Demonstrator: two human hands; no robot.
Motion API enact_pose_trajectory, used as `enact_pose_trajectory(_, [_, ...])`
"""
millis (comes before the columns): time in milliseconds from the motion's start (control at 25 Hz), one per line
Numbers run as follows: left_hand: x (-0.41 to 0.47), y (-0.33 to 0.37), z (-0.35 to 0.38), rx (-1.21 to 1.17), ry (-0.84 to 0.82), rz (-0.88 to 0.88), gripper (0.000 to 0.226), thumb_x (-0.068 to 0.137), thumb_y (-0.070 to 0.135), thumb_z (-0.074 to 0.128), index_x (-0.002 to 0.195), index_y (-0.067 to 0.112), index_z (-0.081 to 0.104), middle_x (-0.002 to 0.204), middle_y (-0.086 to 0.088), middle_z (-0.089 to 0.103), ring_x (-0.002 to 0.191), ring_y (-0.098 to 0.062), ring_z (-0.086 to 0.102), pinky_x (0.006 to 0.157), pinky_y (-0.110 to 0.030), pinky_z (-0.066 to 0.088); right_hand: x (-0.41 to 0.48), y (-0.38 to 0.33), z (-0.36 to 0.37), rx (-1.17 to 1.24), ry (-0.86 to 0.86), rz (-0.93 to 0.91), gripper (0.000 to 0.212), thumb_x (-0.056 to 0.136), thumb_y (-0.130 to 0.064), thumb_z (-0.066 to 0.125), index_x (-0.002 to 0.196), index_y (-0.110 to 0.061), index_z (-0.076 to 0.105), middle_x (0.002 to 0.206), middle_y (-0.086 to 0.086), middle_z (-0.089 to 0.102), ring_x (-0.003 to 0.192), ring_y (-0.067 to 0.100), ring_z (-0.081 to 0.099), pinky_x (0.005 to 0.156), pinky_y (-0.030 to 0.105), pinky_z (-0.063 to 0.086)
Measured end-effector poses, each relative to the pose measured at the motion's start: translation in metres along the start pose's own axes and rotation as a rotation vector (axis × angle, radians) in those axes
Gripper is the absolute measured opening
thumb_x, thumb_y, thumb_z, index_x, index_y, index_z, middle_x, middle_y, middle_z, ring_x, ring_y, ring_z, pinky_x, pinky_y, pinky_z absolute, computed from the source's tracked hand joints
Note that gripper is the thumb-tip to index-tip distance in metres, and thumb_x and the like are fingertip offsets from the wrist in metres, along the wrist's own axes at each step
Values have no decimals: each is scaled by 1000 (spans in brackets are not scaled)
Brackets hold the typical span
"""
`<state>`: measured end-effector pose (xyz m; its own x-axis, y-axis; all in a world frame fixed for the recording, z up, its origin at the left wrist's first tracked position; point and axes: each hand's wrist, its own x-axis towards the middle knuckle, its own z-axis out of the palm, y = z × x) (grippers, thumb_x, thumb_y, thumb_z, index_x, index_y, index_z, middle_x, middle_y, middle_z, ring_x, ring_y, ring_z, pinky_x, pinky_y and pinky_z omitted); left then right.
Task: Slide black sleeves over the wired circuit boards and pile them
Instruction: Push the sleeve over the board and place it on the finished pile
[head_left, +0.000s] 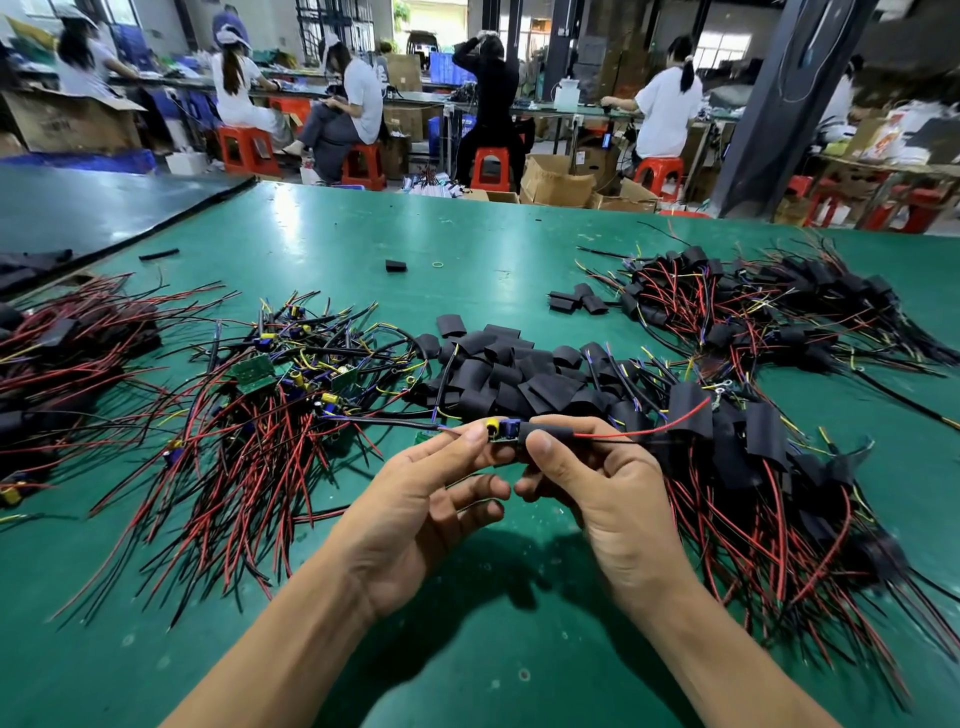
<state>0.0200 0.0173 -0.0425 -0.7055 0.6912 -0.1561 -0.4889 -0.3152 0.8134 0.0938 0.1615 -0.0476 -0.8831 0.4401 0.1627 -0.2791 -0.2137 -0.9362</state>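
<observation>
My left hand (421, 499) pinches a small circuit board (501, 431) with yellow and blue parts at its left end. My right hand (597, 483) grips a black sleeve (550, 432) that covers the board's right half. Red and black wires run out of the sleeve to the right. Loose black sleeves (514, 374) lie heaped just beyond my hands. Bare wired boards (280, 384) are piled to the left. Sleeved boards (753, 452) are piled to the right.
The green table (493, 623) has a second sleeved pile (753, 306) at the far right and another wire pile (62, 358) at the far left. A stray sleeve (396, 266) and a rubber band (438, 264) lie farther back. People sit on red stools behind.
</observation>
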Motion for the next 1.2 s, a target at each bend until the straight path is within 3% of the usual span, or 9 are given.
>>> enact_pose_trajectory(360, [-1,0,-3,162,-39,89,30,71,33,74,98,21,79,86,-3,71,63,-14,64,58,-21,52,-1,6,7,271,55,152,33,61,-26,85,89,-10,77,76,9,71,59,15,65,63,28,58])
enact_pose_trajectory(520, [-2,4,-6,275,-39,162,30,75,35,71,101,21,78,83,-2,71,64,-14,63,58,-20,51,-1,5,7,254,36,130,34,60,-26,87,88,-11,78,78,10,73,57,15,65,59,24,57])
enact_pose_trajectory(680, [-4,5,-6,314,-38,178,28,77,37,70,99,22,78,82,-1,71,65,-15,64,59,-20,50,-2,4,5,165,11,87,52,51,-36,97,91,-11,77,86,16,73,58,19,64,61,25,56])
enact_pose_trajectory(840, [-4,3,-6,312,-73,178,27,83,32,70,106,20,76,86,-4,71,66,-15,64,60,-21,50,-1,2,5,252,1,125,33,62,-24,85,89,-7,75,80,14,72,56,17,63,56,24,55])
enact_pose_trajectory(1200, [-6,2,-2,397,-16,268,28,78,33,70,103,21,77,81,-6,72,66,-15,63,57,-21,49,-2,2,8,216,17,126,40,65,-28,82,92,-2,69,79,14,70,53,14,60,54,23,53])
